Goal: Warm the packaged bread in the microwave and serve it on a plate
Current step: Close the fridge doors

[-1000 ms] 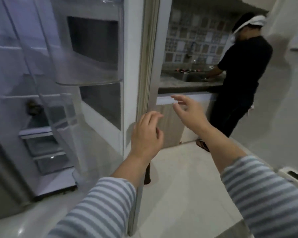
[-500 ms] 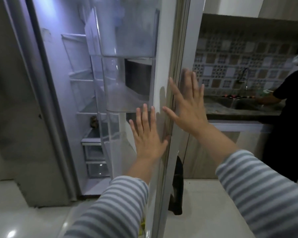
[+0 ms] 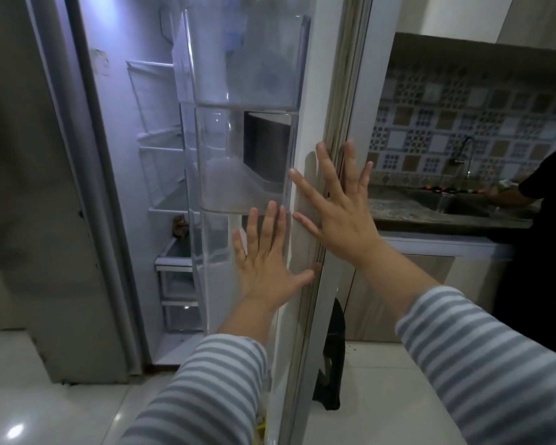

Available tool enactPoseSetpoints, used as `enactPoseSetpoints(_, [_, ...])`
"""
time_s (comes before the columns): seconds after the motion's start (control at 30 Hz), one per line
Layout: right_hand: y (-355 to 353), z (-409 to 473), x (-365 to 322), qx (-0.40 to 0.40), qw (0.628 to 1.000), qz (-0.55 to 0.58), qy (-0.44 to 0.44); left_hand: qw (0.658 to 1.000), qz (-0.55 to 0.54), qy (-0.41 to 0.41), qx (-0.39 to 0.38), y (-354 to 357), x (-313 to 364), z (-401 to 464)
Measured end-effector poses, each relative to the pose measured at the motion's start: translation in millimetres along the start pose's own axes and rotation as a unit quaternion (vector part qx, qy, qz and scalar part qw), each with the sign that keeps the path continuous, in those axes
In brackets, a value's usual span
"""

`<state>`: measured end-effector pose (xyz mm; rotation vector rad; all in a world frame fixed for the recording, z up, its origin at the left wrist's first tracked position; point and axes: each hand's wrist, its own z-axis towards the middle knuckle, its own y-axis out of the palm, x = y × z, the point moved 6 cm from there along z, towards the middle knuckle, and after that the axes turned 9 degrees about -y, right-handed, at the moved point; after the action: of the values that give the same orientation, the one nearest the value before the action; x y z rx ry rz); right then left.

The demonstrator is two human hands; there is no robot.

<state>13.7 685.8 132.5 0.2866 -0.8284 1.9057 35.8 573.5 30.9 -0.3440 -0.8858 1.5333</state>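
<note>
- The fridge inside (image 3: 161, 175) is lit and sits well to the left of the fingers. Its shelves look nearly bare. Only a small dark thing (image 3: 180, 224) rests low down, too blurry to name.
- The packaged bread cannot be seen anywhere, so where it is cannot be told.
- The left hand (image 3: 268, 268) is flat, fingers (image 3: 272, 220) straight and spread apart. A second ago they were curled in the air; now they press the inner side of the fridge door (image 3: 305, 220), just under a clear door bin (image 3: 241, 162).
- The right hand (image 3: 341, 216) is flat too, fingers (image 3: 326, 168) spread wide, on the door's edge. It has also come in from the air.
- This looks like pushing the door, most likely to shut it. The warming step looks not yet started.
- Far right of the fingers, another person (image 3: 540, 239) stands at the sink (image 3: 463, 203) in the bench (image 3: 398, 210).
</note>
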Motion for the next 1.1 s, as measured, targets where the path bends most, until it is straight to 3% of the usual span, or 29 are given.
enactPoseSetpoints(0.33, [-16,40,-72,0.025,0.999,0.036,-0.013,0.997,0.034,-0.056,-0.04,-33,-76,3])
enactPoseSetpoints(0.57, [-26,79,-132,-0.01,0.985,0.158,-0.062,0.988,0.024,-0.139,-0.055,-56,-143,-6])
enactPoseSetpoints(0.67, [-30,89,-151,-0.005,0.97,0.221,-0.099,0.977,0.02,-0.213,-0.021,-65,-162,-16])
enactPoseSetpoints(0.77, [-30,83,-153,0.021,0.959,0.269,-0.081,0.966,-0.023,-0.246,0.077,-80,-156,-27])
enactPoseSetpoints(0.9, [-8,69,-145,0.025,0.941,0.338,-0.01,0.977,-0.056,-0.154,0.135,-85,-124,-42])
enactPoseSetpoints(1.0, [24,68,-138,-0.031,0.935,0.351,0.032,0.984,-0.079,-0.13,0.091,-64,-116,-48])
enactPoseSetpoints(1.1, [55,81,-142,-0.093,0.947,0.308,-0.011,0.981,-0.088,-0.173,0.009,-29,-128,-43])
